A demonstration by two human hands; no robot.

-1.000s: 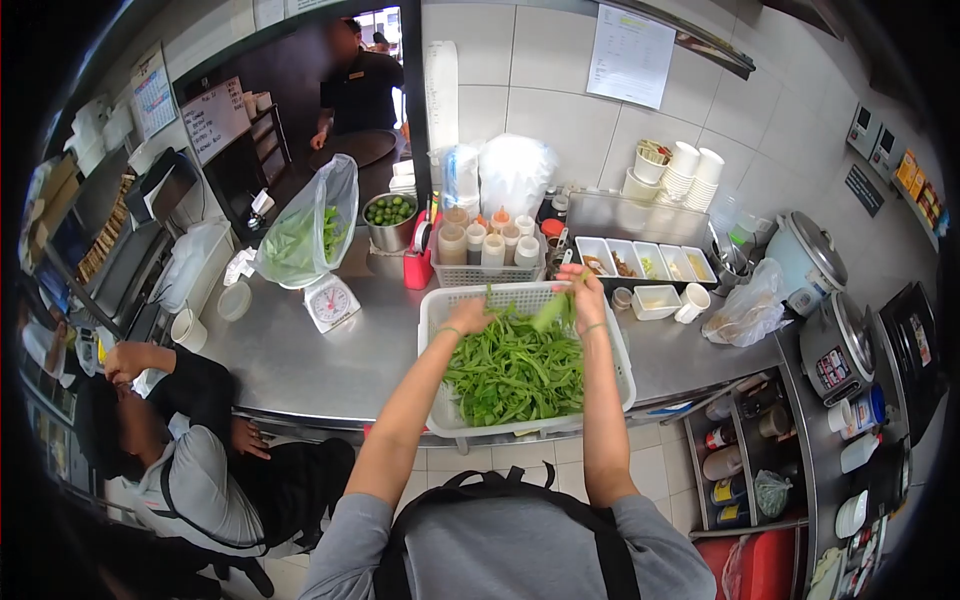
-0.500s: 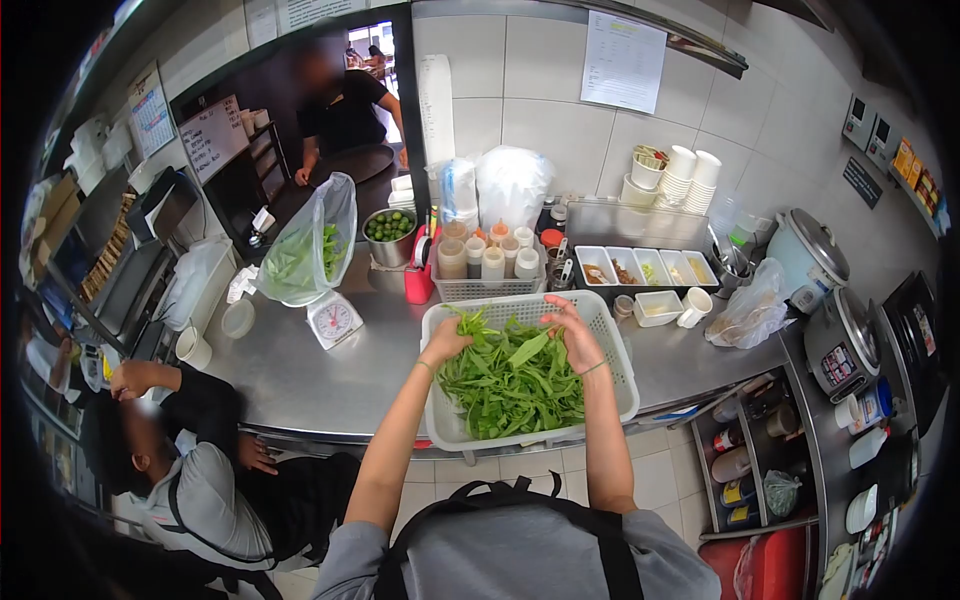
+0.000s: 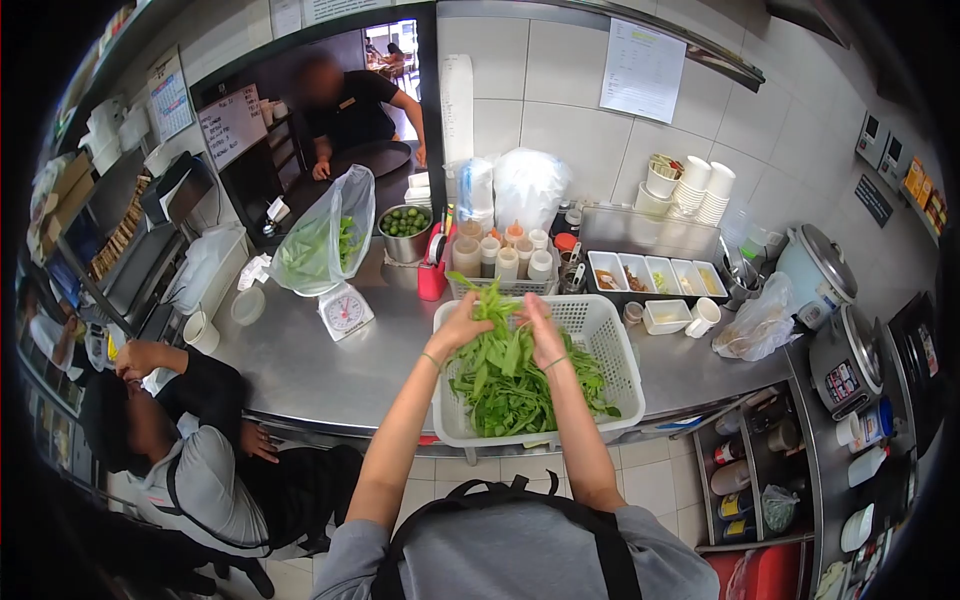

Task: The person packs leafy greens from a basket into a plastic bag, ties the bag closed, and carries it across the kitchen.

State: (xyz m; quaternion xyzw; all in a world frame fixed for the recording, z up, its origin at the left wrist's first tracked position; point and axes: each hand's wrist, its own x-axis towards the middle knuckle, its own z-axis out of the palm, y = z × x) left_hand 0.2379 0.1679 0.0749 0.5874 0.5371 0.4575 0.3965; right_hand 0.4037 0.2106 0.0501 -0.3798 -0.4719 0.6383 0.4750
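A white perforated basket (image 3: 622, 370) full of loose green leaves (image 3: 515, 395) stands at the front edge of the steel counter. My left hand (image 3: 466, 325) is closed round a bunch of leaves over the basket's left back part. Just right of it, my right hand (image 3: 543, 335) is raised beside the same bunch, its fingers stretched and apart from the thumb. Left of the basket, a clear plastic bag (image 3: 325, 240) with more leaves rests on a white dial scale (image 3: 346, 311).
Behind the basket are a crate of squeeze bottles (image 3: 505, 262), a pot of green fruit (image 3: 405, 235) and a condiment tray (image 3: 655, 275). One person (image 3: 210, 470) is at the left; another (image 3: 350, 110) leans in the pass-through. Rice cookers (image 3: 848, 365) stand right.
My hands have come closer together over the basket, and a bunch of leaves is now lifted between them. The person at the pass-through has leaned in. The view has shifted slightly.
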